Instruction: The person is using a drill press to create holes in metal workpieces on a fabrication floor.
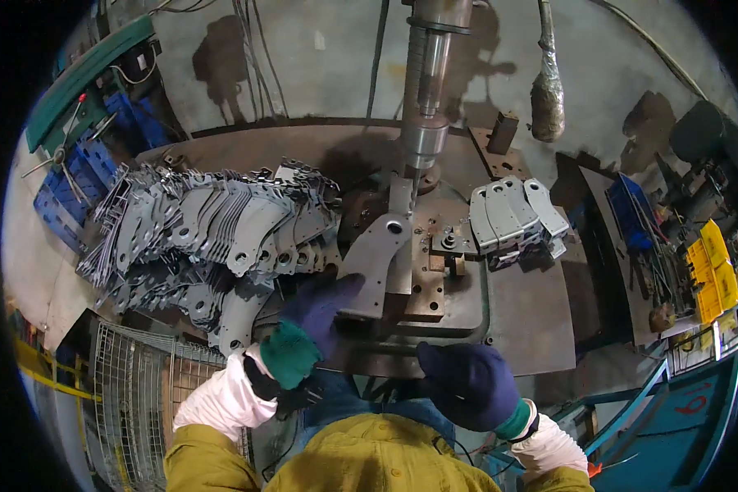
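Observation:
My left hand [320, 310], in a dark blue glove with a green cuff, is closed on the lower left edge of a curved grey metal plate [372, 266]. The plate's upper end, with a round hole, lies by the metal fixture [425, 287] under the drill press spindle [425, 143]. Near the table's front edge is my right hand [471, 385], gloved alike and apart from the plate. Its back shows, but its fingers are hidden, and I see nothing held. Left of the fixture lies a large heap of similar plates [250, 225].
A smaller stack of plates [508, 215] sits right of the fixture on the metal table [537, 320]. Further right are a blue bin [629, 209] and yellow bins [712, 271]. A wire mesh cage [135, 385] stands front left. A foil-wrapped thing [548, 102] hangs at the back.

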